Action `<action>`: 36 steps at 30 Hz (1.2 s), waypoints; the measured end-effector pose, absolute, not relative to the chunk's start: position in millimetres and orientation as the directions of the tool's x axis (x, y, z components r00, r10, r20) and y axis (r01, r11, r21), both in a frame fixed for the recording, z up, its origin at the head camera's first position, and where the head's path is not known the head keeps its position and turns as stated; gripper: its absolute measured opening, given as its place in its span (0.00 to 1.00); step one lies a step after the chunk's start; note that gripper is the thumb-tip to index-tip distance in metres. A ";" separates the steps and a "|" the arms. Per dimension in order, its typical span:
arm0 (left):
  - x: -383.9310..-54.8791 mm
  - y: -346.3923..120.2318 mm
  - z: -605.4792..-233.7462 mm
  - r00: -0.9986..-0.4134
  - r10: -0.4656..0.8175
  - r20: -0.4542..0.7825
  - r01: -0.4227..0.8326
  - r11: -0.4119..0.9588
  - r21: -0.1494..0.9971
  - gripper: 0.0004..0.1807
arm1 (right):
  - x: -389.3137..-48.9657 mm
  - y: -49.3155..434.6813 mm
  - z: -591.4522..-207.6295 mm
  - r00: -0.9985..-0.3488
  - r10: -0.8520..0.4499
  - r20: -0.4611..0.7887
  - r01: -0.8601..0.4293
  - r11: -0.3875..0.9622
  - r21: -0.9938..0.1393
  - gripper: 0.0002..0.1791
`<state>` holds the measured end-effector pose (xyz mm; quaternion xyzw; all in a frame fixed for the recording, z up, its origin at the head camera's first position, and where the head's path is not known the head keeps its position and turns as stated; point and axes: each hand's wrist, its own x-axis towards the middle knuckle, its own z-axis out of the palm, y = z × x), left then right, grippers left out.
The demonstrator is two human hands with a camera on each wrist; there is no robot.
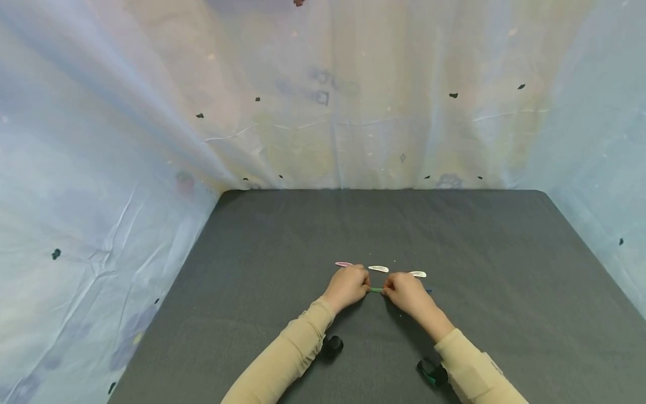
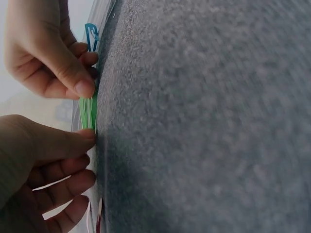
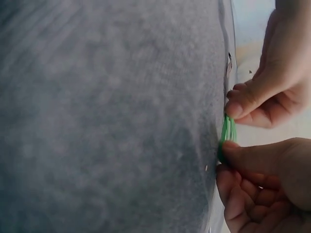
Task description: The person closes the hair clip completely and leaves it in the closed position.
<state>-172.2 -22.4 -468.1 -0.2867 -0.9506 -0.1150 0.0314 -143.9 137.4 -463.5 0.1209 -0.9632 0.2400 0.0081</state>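
A green snap hair clip (image 1: pixel 375 290) lies between my two hands, close over the dark cloth. My left hand (image 1: pixel 348 287) pinches one end of it between thumb and fingers; my right hand (image 1: pixel 406 293) pinches the other end. In the left wrist view the clip's green middle (image 2: pixel 88 112) shows between the two thumbs, its ends covered by fingertips. Beyond my right hand sits a blue hair clip (image 2: pixel 91 36). A pink clip (image 1: pixel 344 264), a cream clip (image 1: pixel 378 269) and a pale clip (image 1: pixel 418 274) form a row just behind the hands.
Dark grey cloth covers the table (image 1: pixel 252 241). Pale patterned sheeting (image 1: pixel 363 140) hangs at the back and both sides. Black devices, one at the left wrist (image 1: pixel 331 347) and another at the right wrist (image 1: pixel 432 372), sit under the sleeves.
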 end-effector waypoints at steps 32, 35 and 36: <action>-155.9 -9.5 -472.1 -0.816 0.530 0.231 0.546 0.838 0.007 0.06 | -140.1 136.2 -457.1 -0.970 -0.244 -0.009 -0.221 0.893 -0.392 0.07; -157.2 -11.4 -470.9 -0.823 0.528 0.211 0.548 0.836 0.044 0.05 | -141.1 141.4 -458.1 -0.968 -0.249 -0.029 -0.207 0.858 -0.470 0.07; -157.7 -12.1 -470.0 -0.824 0.528 0.203 0.548 0.835 0.051 0.04 | -141.0 142.8 -457.9 -0.966 -0.255 -0.029 -0.209 0.848 -0.487 0.06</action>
